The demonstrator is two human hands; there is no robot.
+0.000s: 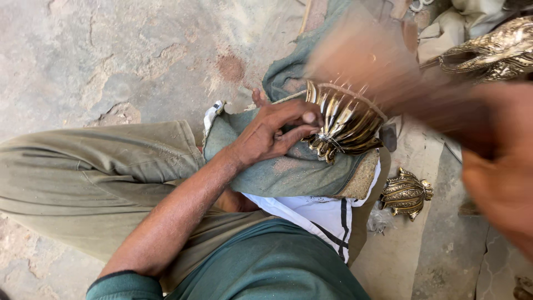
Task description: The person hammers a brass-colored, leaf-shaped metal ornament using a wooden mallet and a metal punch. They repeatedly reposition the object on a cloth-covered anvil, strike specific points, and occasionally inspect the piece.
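My left hand [272,133] grips a ribbed, shiny brass casting [347,122] and presses it down on a dusty green cloth pad [288,172] laid over my knee. My right hand [499,166] is at the right edge, badly blurred by motion, closed around a brown stick-like tool [377,61] that sweeps above the casting. The tool's shape is lost in the blur.
A second small brass casting [406,193] lies on the ground right of my knee. A larger brass piece [494,53] rests on pale cloth at top right. I sit on a cracked stone floor [111,55], olive trouser leg [94,178] stretched left.
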